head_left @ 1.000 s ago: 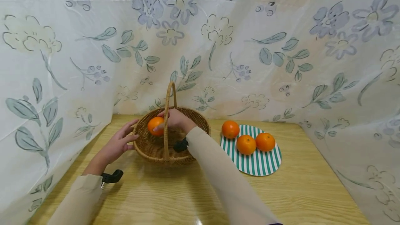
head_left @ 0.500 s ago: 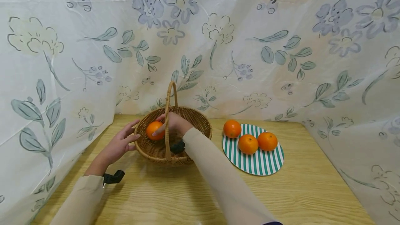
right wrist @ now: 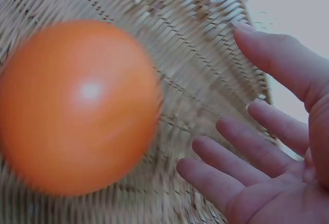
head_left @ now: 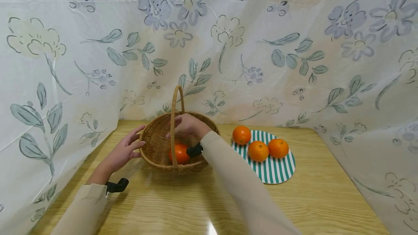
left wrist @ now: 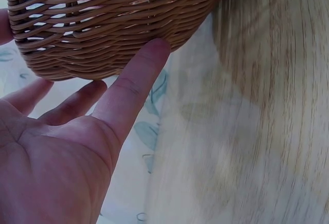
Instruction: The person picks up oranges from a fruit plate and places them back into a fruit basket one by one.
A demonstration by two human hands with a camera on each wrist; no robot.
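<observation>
A wicker basket (head_left: 157, 139) with an arched handle stands on the table. Inside it, near its front wall, lies an orange (head_left: 180, 154), partly covered in the head view by the handle and the right wrist's camera. My right hand (head_left: 189, 125) is inside the basket, above and behind the orange. In the right wrist view its fingers (right wrist: 244, 157) are spread and apart from the fruit (right wrist: 77, 106). My left hand (head_left: 118, 153) touches the basket's left side with fingers extended. One fingertip (left wrist: 156, 49) meets the weave from outside in the left wrist view.
To the right, a green-and-white striped oval mat (head_left: 274, 173) carries oranges (head_left: 258, 151); one of them (head_left: 241, 135) sits at its left edge. Floral cloth (head_left: 225, 46) hangs behind the wooden table (head_left: 163, 206) and along both sides.
My right hand has let go of the orange inside the basket and drawn back slightly to the right. The orange has rolled from the left side to the front. The left hand stays put.
</observation>
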